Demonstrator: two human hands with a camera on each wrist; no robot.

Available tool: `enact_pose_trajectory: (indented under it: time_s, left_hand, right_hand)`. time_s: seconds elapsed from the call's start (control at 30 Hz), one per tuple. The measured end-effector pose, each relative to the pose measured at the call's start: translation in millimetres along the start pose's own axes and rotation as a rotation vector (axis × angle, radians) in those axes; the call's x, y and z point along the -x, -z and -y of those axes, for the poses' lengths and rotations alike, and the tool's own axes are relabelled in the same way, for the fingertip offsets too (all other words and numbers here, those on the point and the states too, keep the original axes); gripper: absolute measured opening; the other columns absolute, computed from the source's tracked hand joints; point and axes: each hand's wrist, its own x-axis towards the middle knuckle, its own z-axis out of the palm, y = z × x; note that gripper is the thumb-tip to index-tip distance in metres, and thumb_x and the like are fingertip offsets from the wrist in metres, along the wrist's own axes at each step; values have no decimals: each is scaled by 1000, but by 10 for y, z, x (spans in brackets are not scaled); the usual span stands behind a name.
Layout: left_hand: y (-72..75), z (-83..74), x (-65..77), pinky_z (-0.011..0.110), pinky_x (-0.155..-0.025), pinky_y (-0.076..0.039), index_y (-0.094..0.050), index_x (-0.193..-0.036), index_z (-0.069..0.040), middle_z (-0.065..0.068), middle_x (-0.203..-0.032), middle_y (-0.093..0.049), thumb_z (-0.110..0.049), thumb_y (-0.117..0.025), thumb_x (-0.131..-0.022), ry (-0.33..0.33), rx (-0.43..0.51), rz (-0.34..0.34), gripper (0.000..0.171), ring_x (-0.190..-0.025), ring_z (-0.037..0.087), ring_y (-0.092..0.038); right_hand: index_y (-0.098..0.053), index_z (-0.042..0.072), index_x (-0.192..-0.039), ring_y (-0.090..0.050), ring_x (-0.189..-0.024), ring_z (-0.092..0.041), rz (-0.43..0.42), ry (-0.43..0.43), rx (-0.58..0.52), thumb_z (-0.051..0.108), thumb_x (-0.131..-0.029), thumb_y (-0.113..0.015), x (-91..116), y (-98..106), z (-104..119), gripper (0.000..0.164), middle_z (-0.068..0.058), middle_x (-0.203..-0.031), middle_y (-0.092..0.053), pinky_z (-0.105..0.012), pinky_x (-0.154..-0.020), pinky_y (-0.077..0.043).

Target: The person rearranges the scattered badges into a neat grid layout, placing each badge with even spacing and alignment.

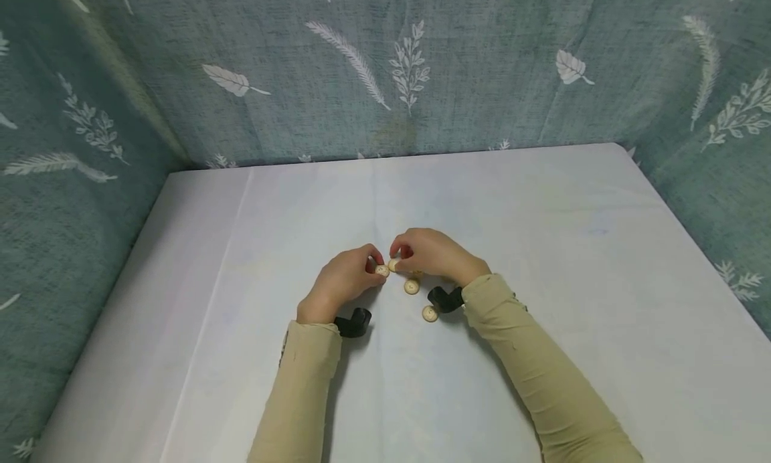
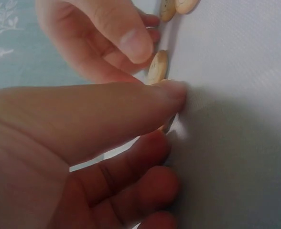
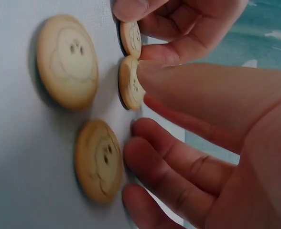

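Observation:
My left hand (image 1: 345, 280) pinches a round wooden button (image 1: 382, 270) by its edge between thumb and fingers, flat at the tabletop. Just right of it, my right hand (image 1: 435, 254) holds a second wooden button (image 1: 393, 265) the same way. Seen from the right wrist, the two held buttons (image 3: 131, 39) sit edge to edge, touching or nearly so. In the left wrist view the thumb hides most of the left button. Two loose buttons, one (image 1: 411, 286) below the right hand and another (image 1: 430, 313) nearer me, lie flat, with small holes and outline drawings.
Another button (image 1: 417, 274) shows partly beneath the right hand. A white cloth (image 1: 512, 209) covers the table. Green leaf-patterned fabric (image 1: 458, 68) hangs along the back and sides. Black wrist-camera mounts (image 1: 354, 322) jut inward from both sleeves, the right one close to the nearest button.

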Motion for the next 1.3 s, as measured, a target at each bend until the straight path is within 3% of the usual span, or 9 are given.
enact_pose_trajectory:
  time_s: [0.23,0.47,0.77,1.03,1.3]
  left_hand:
    - [-19,8,-12,29,-63,-38,-55,-96,-17,-4,-78,-54,-24,-65,-80,-14,2,-21,20,-70,14,-49]
    - [-33,3,-17,30,-63,-38,-57,-97,-16,-3,-78,-53,-25,-65,-81,0,2,-41,21,-69,14,-48]
    - [-93,-17,-52,29,-57,-37,-58,-93,-17,-3,-73,-52,-28,-63,-80,-32,7,-141,18,-63,13,-47]
    - [-150,-42,-77,29,-58,-37,-60,-93,-17,-2,-74,-51,-29,-65,-80,-41,7,-193,18,-66,15,-46]
    - [-190,-58,-113,30,-60,-36,-62,-93,-18,-2,-74,-51,-30,-66,-79,-75,3,-244,19,-69,17,-45]
  right_hand:
    - [-60,17,-96,-47,-75,-14,-8,-11,26,21,-79,-67,-23,-70,4,18,3,-82,-52,-28,-68,-38]
    - [-57,19,-87,-49,-70,-13,-18,6,-90,20,-81,-65,1,-27,-87,9,4,-77,-56,-28,-64,-40]
    - [-63,21,-92,-57,-80,-9,-118,-9,-252,26,-83,-63,58,161,-285,10,8,-87,-63,-31,-74,-42]
    - [-64,21,-89,-57,-82,-11,-190,-58,-273,27,-83,-63,86,227,-348,9,6,-87,-62,-32,-74,-42]
    - [-63,19,-90,-59,-74,-11,-206,-73,-312,29,-83,-63,92,253,-389,13,4,-84,-63,-31,-74,-42]
